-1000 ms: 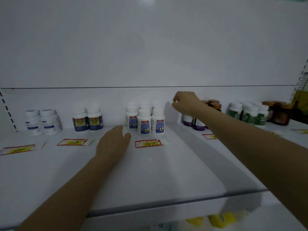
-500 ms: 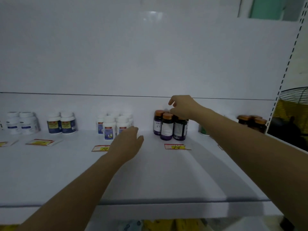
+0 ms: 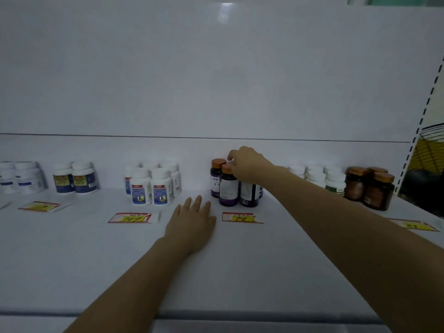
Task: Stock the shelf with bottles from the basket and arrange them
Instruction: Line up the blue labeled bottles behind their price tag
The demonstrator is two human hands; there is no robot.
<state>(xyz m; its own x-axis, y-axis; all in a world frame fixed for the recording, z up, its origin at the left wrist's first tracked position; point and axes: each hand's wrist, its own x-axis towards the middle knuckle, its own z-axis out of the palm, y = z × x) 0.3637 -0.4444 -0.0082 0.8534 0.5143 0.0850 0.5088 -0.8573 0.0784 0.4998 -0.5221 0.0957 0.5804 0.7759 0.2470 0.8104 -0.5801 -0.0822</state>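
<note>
Looking from the head camera: your right hand (image 3: pixel 247 164) curls its fingers over the dark bottles (image 3: pixel 228 188), gripping the right front one's top at the back of the shelf (image 3: pixel 240 284); left hand (image 3: pixel 192 222) lies flat, fingers straight, between two price tags (image 3: pixel 239 217); open board runs to the front lip; white bottles (image 3: pixel 151 186) crowd left, brown jars (image 3: pixel 374 188) right; wire basket (image 3: pixel 430 150) beyond the upright.

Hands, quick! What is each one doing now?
Left hand: open, flat on the shelf.
Right hand: curled over the dark bottles; grip cannot be told.
</note>
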